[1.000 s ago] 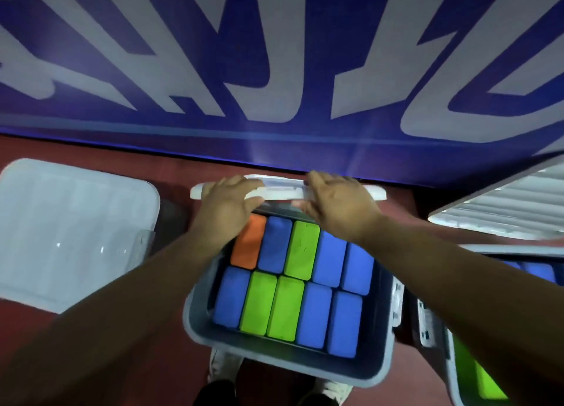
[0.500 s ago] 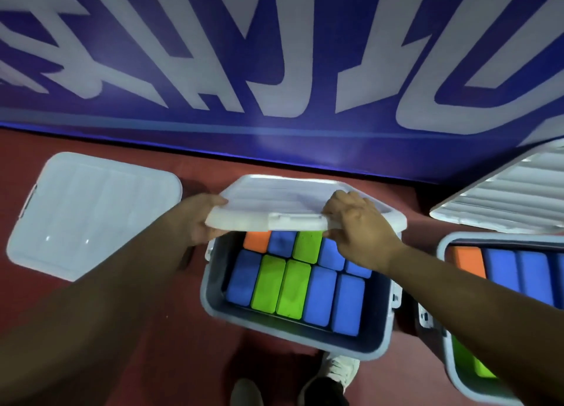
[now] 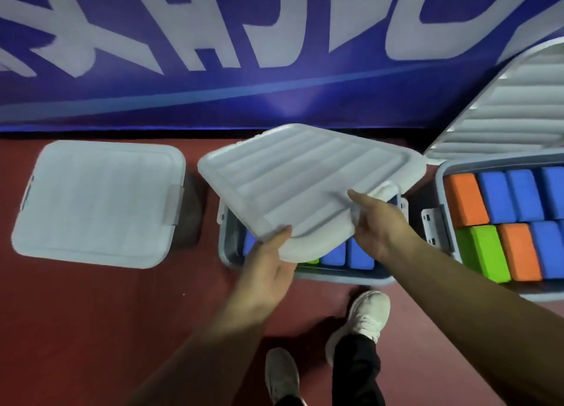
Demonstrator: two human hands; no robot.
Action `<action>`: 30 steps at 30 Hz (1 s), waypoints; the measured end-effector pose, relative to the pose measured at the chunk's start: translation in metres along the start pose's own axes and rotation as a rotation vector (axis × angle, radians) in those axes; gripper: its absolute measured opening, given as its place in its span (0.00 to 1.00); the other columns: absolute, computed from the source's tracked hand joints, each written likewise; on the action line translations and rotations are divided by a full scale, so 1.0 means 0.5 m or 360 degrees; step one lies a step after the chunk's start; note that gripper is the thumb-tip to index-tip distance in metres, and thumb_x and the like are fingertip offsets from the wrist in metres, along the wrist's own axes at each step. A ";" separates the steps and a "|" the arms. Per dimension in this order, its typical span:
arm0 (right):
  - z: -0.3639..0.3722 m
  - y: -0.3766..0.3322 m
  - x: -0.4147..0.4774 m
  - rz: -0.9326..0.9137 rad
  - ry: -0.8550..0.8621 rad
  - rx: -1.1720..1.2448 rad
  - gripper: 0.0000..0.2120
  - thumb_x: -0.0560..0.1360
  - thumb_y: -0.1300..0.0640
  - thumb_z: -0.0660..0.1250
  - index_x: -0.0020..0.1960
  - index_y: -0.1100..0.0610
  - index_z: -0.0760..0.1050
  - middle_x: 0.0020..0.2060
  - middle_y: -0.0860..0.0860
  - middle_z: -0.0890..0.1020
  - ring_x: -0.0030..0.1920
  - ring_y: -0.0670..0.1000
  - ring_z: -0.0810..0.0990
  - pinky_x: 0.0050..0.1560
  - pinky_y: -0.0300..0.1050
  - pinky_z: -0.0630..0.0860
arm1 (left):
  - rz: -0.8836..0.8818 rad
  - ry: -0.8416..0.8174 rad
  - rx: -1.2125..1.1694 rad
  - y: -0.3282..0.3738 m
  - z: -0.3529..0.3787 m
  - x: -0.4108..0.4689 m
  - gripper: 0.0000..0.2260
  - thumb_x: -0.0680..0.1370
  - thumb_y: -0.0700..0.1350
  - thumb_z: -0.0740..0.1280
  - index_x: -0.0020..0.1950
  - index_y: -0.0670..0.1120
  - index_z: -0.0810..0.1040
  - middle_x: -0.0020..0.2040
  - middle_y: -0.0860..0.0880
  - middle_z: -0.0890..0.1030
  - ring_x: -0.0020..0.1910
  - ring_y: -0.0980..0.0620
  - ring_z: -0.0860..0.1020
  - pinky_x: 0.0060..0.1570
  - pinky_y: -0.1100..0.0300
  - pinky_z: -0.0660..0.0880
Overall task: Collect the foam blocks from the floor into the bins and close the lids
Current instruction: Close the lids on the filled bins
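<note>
Blue wall banner [image 3: 305,97] with big white letters up top. Dark red floor [image 3: 91,329]. White sneakers [image 3: 366,317], black trouser leg [image 3: 354,372] at bottom.

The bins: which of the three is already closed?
The left bin: it is covered flat. The middle bin has its lid held tilted above it; the right bin stands open.

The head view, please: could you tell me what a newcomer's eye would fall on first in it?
The white lid draws the eye first, held tilted in the centre by the left hand and right hand above the middle bin. Next come the bright orange, blue and green foam blocks in the open bin at right. Behind stands the blue wall with big white letters, and a closed bin sits at left.
</note>
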State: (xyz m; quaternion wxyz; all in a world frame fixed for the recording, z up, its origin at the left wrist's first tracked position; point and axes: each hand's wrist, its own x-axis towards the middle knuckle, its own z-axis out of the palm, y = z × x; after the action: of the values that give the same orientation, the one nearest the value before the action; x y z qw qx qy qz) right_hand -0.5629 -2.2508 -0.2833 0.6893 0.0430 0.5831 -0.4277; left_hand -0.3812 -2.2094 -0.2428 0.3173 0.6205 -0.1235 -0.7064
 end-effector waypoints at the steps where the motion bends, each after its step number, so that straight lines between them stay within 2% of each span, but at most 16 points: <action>1: -0.010 0.014 -0.001 -0.0005 0.0043 0.0030 0.15 0.74 0.66 0.72 0.60 0.66 0.78 0.49 0.57 0.86 0.49 0.56 0.86 0.48 0.46 0.82 | 0.0105 0.0067 0.0157 -0.022 -0.010 -0.012 0.08 0.81 0.35 0.64 0.57 0.42 0.78 0.43 0.57 0.86 0.51 0.60 0.82 0.53 0.64 0.77; 2: -0.027 0.027 -0.001 0.0014 0.0056 0.0050 0.17 0.73 0.70 0.71 0.62 0.66 0.77 0.52 0.57 0.85 0.51 0.56 0.85 0.50 0.47 0.82 | 0.0180 0.0191 0.0423 -0.045 -0.027 -0.003 0.06 0.79 0.38 0.68 0.55 0.42 0.80 0.49 0.52 0.86 0.55 0.52 0.82 0.57 0.57 0.77; 3: -0.047 0.038 -0.001 0.0015 0.0033 0.0071 0.19 0.73 0.71 0.70 0.63 0.65 0.77 0.53 0.57 0.85 0.53 0.57 0.85 0.54 0.49 0.82 | 0.0229 0.0399 0.0750 -0.056 -0.040 0.007 0.11 0.76 0.41 0.72 0.56 0.41 0.78 0.52 0.49 0.83 0.58 0.47 0.79 0.59 0.56 0.75; 5: -0.100 0.057 0.007 -0.0005 0.0018 0.0045 0.20 0.74 0.71 0.68 0.64 0.60 0.77 0.55 0.56 0.85 0.55 0.57 0.84 0.57 0.53 0.80 | 0.0401 0.0877 0.1241 -0.071 -0.053 0.026 0.26 0.72 0.46 0.75 0.65 0.40 0.69 0.59 0.46 0.74 0.63 0.45 0.70 0.63 0.54 0.69; 6: -0.131 0.065 0.011 -0.0013 0.0011 -0.0009 0.20 0.75 0.71 0.67 0.64 0.58 0.77 0.56 0.55 0.84 0.56 0.57 0.84 0.57 0.55 0.80 | 0.0619 0.0906 0.1450 -0.076 -0.061 0.039 0.30 0.71 0.46 0.75 0.68 0.41 0.66 0.63 0.44 0.70 0.65 0.44 0.67 0.66 0.52 0.66; 9: -0.214 0.079 0.031 -0.0040 -0.0022 -0.0058 0.24 0.74 0.72 0.65 0.67 0.55 0.74 0.58 0.55 0.83 0.58 0.58 0.82 0.59 0.56 0.78 | 0.0869 0.0495 0.1712 -0.098 -0.041 0.081 0.28 0.72 0.49 0.74 0.68 0.44 0.69 0.66 0.47 0.69 0.67 0.47 0.66 0.65 0.54 0.67; 11: -0.263 0.081 0.059 -0.0063 -0.0044 -0.0120 0.27 0.73 0.72 0.65 0.69 0.54 0.72 0.60 0.55 0.82 0.60 0.58 0.81 0.61 0.55 0.77 | 0.0983 0.0223 0.1961 -0.139 -0.022 0.130 0.27 0.71 0.49 0.76 0.66 0.43 0.72 0.68 0.47 0.70 0.69 0.47 0.68 0.65 0.49 0.69; 14: -0.328 0.070 0.106 -0.0080 0.0019 -0.0362 0.24 0.73 0.71 0.66 0.67 0.54 0.74 0.57 0.55 0.84 0.56 0.58 0.83 0.57 0.54 0.79 | 0.1025 -0.0049 0.2324 -0.197 0.010 0.194 0.33 0.71 0.53 0.75 0.74 0.49 0.68 0.78 0.47 0.60 0.77 0.48 0.58 0.73 0.49 0.60; 17: -0.372 0.071 0.163 -0.0289 0.0465 -0.1020 0.13 0.73 0.64 0.69 0.56 0.62 0.72 0.44 0.56 0.81 0.43 0.54 0.81 0.39 0.42 0.77 | 0.0800 -0.0241 0.2575 -0.249 0.028 0.252 0.38 0.73 0.56 0.72 0.78 0.61 0.57 0.81 0.46 0.45 0.80 0.48 0.45 0.76 0.51 0.49; 19: -0.385 0.078 0.199 -0.0477 0.0747 -0.1882 0.05 0.76 0.63 0.60 0.50 0.61 0.72 0.42 0.54 0.77 0.41 0.53 0.76 0.39 0.41 0.72 | 0.0759 -0.0273 0.2776 -0.275 0.040 0.278 0.42 0.72 0.57 0.73 0.79 0.63 0.51 0.80 0.45 0.39 0.79 0.47 0.41 0.76 0.51 0.45; 20: -0.393 0.083 0.216 -0.0619 0.0755 -0.2225 0.07 0.76 0.63 0.57 0.50 0.61 0.73 0.44 0.55 0.76 0.44 0.55 0.74 0.42 0.41 0.71 | 0.0770 -0.0263 0.2860 -0.286 0.043 0.289 0.44 0.71 0.57 0.74 0.79 0.63 0.49 0.80 0.45 0.37 0.79 0.46 0.39 0.76 0.51 0.44; 21: -0.402 0.087 0.232 -0.0721 0.0749 -0.2267 0.08 0.76 0.62 0.59 0.51 0.62 0.74 0.47 0.56 0.76 0.47 0.56 0.74 0.46 0.42 0.72 | 0.0766 -0.0256 0.2925 -0.298 0.045 0.301 0.46 0.71 0.57 0.74 0.79 0.63 0.47 0.80 0.45 0.36 0.79 0.46 0.37 0.76 0.51 0.43; 23: -0.422 0.089 0.257 -0.0820 0.0760 -0.2048 0.06 0.76 0.62 0.62 0.52 0.62 0.73 0.48 0.58 0.78 0.50 0.58 0.77 0.52 0.50 0.75 | 0.0729 -0.0269 0.2989 -0.322 0.044 0.320 0.48 0.70 0.56 0.74 0.79 0.64 0.45 0.79 0.46 0.33 0.78 0.47 0.34 0.77 0.49 0.41; 24: -0.423 0.088 0.262 -0.0793 0.0740 -0.2004 0.04 0.76 0.62 0.62 0.50 0.62 0.73 0.46 0.57 0.79 0.48 0.58 0.77 0.50 0.52 0.75 | 0.0717 -0.0281 0.3012 -0.333 0.041 0.327 0.48 0.70 0.57 0.74 0.78 0.64 0.44 0.79 0.46 0.31 0.78 0.48 0.32 0.77 0.48 0.40; 26: -0.428 0.088 0.273 -0.0726 0.0655 -0.1996 0.03 0.76 0.62 0.63 0.49 0.61 0.73 0.44 0.55 0.79 0.45 0.56 0.78 0.44 0.46 0.73 | 0.0687 -0.0301 0.3027 -0.351 0.037 0.336 0.48 0.71 0.57 0.74 0.79 0.64 0.43 0.78 0.46 0.29 0.77 0.48 0.30 0.77 0.47 0.40; 30: -0.430 0.081 0.284 -0.0772 0.0544 -0.1869 0.07 0.75 0.62 0.65 0.53 0.61 0.73 0.41 0.52 0.79 0.41 0.53 0.78 0.39 0.42 0.72 | 0.0692 -0.0254 0.2944 -0.369 0.036 0.344 0.47 0.72 0.56 0.73 0.79 0.64 0.43 0.77 0.47 0.28 0.77 0.48 0.30 0.76 0.49 0.39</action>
State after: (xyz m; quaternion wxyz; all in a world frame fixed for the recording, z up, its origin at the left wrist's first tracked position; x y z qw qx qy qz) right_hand -0.7083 -2.1819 -0.4883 0.3800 -0.4055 0.8140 -0.1688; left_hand -0.4575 -2.1753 -0.4813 -0.1842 0.5390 -0.7673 -0.2947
